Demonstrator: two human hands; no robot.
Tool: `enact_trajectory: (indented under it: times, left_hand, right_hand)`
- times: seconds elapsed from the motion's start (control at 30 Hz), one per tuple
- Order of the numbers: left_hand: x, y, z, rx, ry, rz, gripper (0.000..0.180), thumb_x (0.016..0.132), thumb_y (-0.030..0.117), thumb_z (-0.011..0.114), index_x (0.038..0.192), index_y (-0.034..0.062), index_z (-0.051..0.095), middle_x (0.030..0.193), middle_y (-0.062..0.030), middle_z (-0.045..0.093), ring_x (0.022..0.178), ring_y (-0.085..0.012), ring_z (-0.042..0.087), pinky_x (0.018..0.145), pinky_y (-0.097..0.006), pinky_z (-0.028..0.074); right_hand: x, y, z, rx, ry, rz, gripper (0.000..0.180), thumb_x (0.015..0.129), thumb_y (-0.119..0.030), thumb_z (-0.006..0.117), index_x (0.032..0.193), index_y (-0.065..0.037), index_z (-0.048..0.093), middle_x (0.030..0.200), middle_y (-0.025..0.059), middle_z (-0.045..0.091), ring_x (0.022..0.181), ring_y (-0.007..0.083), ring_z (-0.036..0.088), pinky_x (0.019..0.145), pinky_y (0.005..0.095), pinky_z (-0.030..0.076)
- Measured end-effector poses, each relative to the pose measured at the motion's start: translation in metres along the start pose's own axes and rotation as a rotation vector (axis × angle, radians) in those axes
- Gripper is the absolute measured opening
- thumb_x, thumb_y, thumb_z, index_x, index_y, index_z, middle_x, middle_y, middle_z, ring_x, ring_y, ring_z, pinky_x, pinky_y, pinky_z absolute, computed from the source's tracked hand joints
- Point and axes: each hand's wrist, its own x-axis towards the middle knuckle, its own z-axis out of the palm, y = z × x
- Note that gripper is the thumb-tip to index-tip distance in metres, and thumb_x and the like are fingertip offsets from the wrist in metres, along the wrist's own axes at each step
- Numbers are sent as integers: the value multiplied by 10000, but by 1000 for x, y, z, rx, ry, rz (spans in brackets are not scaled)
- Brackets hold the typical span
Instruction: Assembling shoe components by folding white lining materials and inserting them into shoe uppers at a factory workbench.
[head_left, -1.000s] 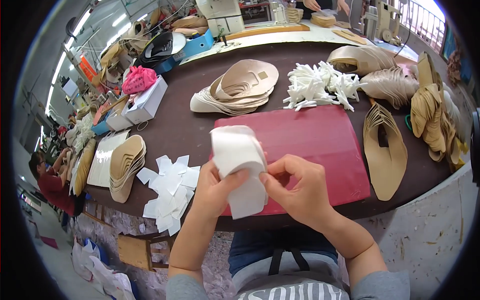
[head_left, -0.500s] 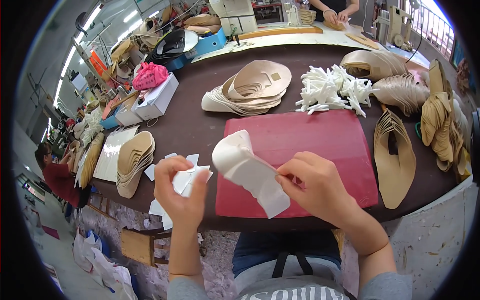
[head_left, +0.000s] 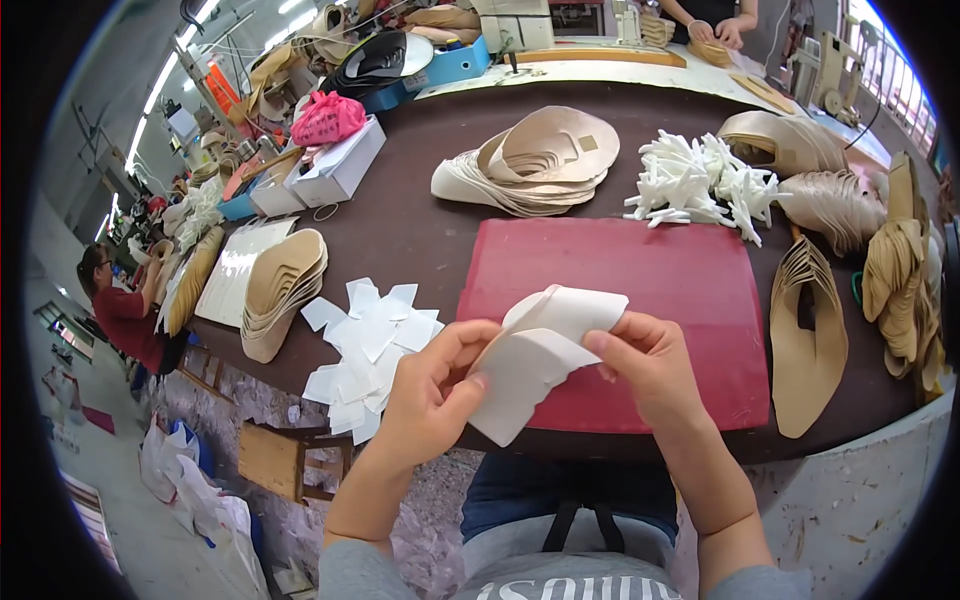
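A pale shoe upper [head_left: 535, 362], curved and white on the side facing me, is held between my two hands over the red mat [head_left: 690, 320]. My left hand [head_left: 432, 395] grips its left side with thumb and fingers. On the right end my right hand [head_left: 652, 365] pinches the edge between thumb and fingertips. Just left of my left hand lies a loose heap of thin white cut pieces [head_left: 372, 340], overlapping at many angles. Whether a small piece sits inside the fold of the upper, I cannot tell.
Stacked beige uppers stand behind the mat [head_left: 540, 165], at left [head_left: 285, 290] and at right [head_left: 808, 340]. A pile of white strips [head_left: 700, 185] lies behind the mat. White boxes [head_left: 340, 165] are at back left. Another person's hands [head_left: 715, 38] work at the far bench. A wooden stool [head_left: 275, 460] stands below.
My left hand has come right from beside the white pieces and now grips the upper. My right hand still holds it, and the upper has turned. The view has shifted slightly.
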Motion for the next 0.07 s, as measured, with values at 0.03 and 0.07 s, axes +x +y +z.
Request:
enact_trajectory:
  times: [0.03,0.07]
  left_hand:
    - [4,0,0,25,-40,38,268,898,112,596,1152,29,614,874,-90,692,713,-109,582,630,-206,449]
    - [8,0,-1,49,-79,76,297,901,125,599,1184,37,610,873,-98,697,703,-114,585,616,-195,445]
  right_hand:
    - [0,3,1,-123,-26,-55,143,897,-110,636,972,-6,699,732,63,657,564,114,503,543,198,421]
    - [-1,6,2,-246,-54,-110,165,899,-127,639,1007,-23,708,722,63,668,561,124,513,549,180,418]
